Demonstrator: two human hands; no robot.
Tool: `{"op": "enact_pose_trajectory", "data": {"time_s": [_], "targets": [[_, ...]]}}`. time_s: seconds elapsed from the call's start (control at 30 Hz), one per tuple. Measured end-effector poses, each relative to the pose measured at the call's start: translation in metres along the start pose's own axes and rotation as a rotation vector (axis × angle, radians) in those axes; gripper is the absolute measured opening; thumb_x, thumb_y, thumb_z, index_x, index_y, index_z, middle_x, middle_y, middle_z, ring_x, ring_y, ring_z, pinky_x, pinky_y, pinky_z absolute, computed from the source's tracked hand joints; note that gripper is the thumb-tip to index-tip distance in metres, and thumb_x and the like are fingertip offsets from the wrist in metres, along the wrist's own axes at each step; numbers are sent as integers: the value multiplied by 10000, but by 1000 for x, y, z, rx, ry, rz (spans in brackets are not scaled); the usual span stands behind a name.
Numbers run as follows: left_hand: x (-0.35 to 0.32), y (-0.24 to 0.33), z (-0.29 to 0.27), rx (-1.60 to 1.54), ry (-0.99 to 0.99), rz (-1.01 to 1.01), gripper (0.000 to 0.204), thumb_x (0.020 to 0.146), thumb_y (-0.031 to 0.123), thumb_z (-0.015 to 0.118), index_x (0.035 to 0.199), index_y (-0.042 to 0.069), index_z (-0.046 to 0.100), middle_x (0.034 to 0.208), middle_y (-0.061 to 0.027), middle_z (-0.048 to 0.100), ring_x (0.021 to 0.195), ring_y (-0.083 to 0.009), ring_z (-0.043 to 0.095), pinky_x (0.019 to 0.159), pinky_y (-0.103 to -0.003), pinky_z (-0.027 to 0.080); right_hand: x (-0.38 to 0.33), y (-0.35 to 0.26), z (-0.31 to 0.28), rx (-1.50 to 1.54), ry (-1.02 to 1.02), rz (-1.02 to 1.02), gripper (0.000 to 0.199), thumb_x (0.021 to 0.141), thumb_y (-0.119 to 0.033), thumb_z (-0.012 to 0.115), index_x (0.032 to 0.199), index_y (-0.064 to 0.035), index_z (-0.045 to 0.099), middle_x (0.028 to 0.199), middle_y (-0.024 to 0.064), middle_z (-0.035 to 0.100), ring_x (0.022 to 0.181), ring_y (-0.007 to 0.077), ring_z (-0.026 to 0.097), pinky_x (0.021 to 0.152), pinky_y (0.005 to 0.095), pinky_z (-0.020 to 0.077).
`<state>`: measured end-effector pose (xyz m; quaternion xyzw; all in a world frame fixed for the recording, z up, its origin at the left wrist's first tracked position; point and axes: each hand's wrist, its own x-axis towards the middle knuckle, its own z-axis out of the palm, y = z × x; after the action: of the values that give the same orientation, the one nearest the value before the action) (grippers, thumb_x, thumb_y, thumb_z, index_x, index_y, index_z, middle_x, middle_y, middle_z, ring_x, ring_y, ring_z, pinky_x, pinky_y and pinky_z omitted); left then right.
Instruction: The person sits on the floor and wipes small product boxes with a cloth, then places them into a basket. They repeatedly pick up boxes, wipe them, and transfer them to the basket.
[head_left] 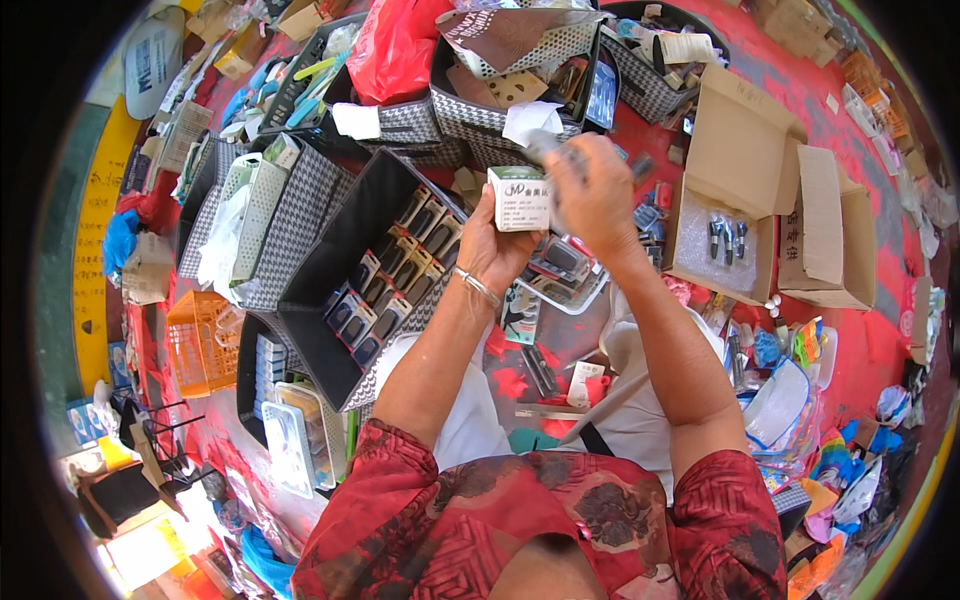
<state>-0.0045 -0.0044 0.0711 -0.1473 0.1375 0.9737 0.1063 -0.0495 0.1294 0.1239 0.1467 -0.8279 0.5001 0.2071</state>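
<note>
Left of the open cardboard box (738,132), a squarish white box (521,200) without clear long axis is being held by the left hand (489,246), while a blurred grey item (543,146) is being gripped by the right hand (598,195), nearer that cardboard.

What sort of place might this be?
Perhaps a stall or stockroom: a houndstooth storage box holds rows of packaged goods, and an orange plastic basket and open cardboard box stand around.

Orange basket (195,325): landmark | yellow strip (95,220): left | blue bag (120,240): upper left | red bag (390,55): upper right | cardboard box (820,220): far right
</note>
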Motion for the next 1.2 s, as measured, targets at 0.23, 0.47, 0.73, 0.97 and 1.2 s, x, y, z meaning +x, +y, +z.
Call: {"op": "enact_pose_trajectory", "data": {"time_s": [0.23, 0.47, 0.73, 0.97, 1.2], "targets": [[8, -8, -10, -47, 248, -55, 298, 876, 308, 531, 1050, 66, 547, 1025, -107, 607, 941, -248, 593, 814, -395, 506, -10, -3, 0, -41, -28, -130, 169, 781, -209, 567, 807, -43, 546, 815, 107, 533, 738, 285, 563, 603, 382, 456], [10, 16, -22, -287, 66, -158, 247, 932, 264, 424, 1022, 65, 539, 1007, -111, 594, 937, -245, 581, 828, -393, 498, -30, -2, 1, -4, -482, -191, 160, 768, -188, 599, 797, -37, 553, 780, 127, 519, 753, 292, 566, 600, 365, 448], [0, 7, 4, -114, 42, -156, 334, 929, 296, 380, 1097, 41, 517, 1045, -116, 584, 956, -268, 578, 828, -383, 489, 7, 12, -19, 432, 42, 524, 231, 828, -240, 581, 823, -9, 593, 709, 47, 598, 587, 131, 560, 547, 271, 443], [-6, -17, 16, 342, 51, 67, 374, 949, 362, 326, 1156, 100, 496, 1076, -54, 585, 940, -190, 593, 817, -346, 480, -22, -1, 11, 147, 58, 101, 171, 822, -191, 546, 848, -23, 563, 825, 161, 552, 761, 346, 545, 678, 395, 430], [-15, -20, 27, 337, 17, -38, 576, 848, 558, 439, 1144, 70, 513, 1086, -61, 592, 983, -208, 575, 893, -378, 423, -15, 5, 9, -62, 28, -4, 172, 846, -173, 530, 889, -8, 551, 863, 152, 552, 782, 337, 539, 672, 407, 422]]}}
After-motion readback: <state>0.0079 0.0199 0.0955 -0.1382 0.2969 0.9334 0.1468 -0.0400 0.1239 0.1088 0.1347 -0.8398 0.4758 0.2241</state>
